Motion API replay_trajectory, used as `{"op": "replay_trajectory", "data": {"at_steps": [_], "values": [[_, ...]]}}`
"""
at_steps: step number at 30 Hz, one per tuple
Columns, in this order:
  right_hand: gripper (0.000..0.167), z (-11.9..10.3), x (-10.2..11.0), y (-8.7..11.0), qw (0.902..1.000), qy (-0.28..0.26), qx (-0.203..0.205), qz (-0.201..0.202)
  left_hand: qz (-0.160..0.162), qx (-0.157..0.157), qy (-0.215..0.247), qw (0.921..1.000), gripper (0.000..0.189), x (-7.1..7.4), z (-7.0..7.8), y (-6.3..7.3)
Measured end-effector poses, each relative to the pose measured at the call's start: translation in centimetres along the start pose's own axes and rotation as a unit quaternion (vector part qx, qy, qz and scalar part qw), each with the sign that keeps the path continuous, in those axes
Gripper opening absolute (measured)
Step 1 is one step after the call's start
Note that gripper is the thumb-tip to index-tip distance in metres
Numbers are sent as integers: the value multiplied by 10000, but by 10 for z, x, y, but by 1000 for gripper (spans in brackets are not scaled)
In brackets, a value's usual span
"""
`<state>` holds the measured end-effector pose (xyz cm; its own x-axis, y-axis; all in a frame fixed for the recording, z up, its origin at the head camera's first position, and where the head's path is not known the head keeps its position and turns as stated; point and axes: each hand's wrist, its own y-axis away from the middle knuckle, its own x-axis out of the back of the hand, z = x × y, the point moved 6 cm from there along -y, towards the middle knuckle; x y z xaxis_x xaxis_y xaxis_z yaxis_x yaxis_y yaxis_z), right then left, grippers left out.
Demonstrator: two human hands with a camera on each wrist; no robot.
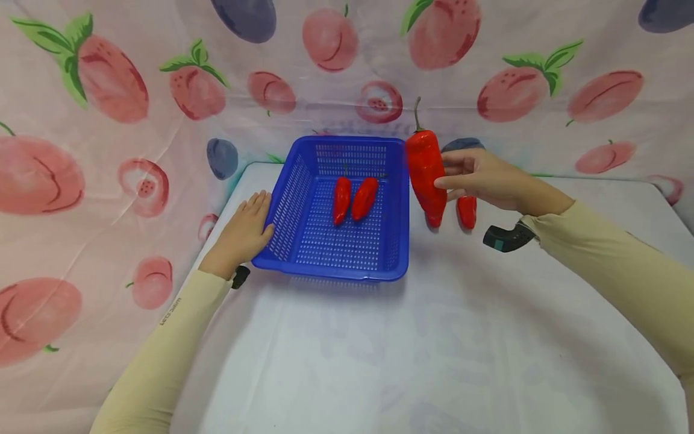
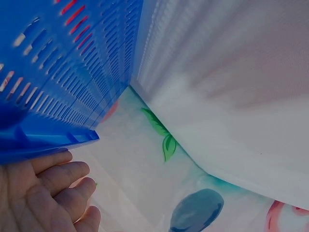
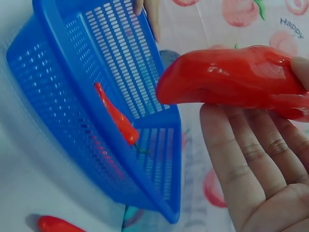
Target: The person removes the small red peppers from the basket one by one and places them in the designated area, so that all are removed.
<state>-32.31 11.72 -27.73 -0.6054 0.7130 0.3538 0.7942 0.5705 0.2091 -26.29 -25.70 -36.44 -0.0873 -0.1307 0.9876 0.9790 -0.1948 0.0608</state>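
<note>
My right hand pinches a large glossy red pepper between thumb and fingers, its green stem pointing up. The pepper is beside the right rim of a blue perforated basket. In the right wrist view the same pepper lies across my fingers. Two smaller red peppers lie apart on the basket floor. At the basket's left rim, my left hand rests with fairly straight fingers. The left wrist view shows those fingers right at the rim.
Behind my right hand, another red pepper lies on the white table. A red tip shows just below the held pepper. Fruit-printed cloth hangs behind the table and along its left side.
</note>
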Motion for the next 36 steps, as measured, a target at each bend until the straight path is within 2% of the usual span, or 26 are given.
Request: {"op": "replay_trajectory", "data": {"at_steps": [8,20,23,28,36], "values": [[59,20,17,9,9998,-47,-188,61,-49,20,83,10000,67,-1,0,1],[57,55,46,17,9990,-378,-120,189,-26,2,79,10000,66,1,1,0],[50,63,55,20,9986,-442,-77,290,-16,0,43,10000,66,1,1,-1],[29,74,67,24,9968,-696,-70,383,23,-6,3,10000,65,3,4,-1],[26,90,73,24,9927,-1111,-190,429,236,-230,-352,9988,62,10,6,6]]}}
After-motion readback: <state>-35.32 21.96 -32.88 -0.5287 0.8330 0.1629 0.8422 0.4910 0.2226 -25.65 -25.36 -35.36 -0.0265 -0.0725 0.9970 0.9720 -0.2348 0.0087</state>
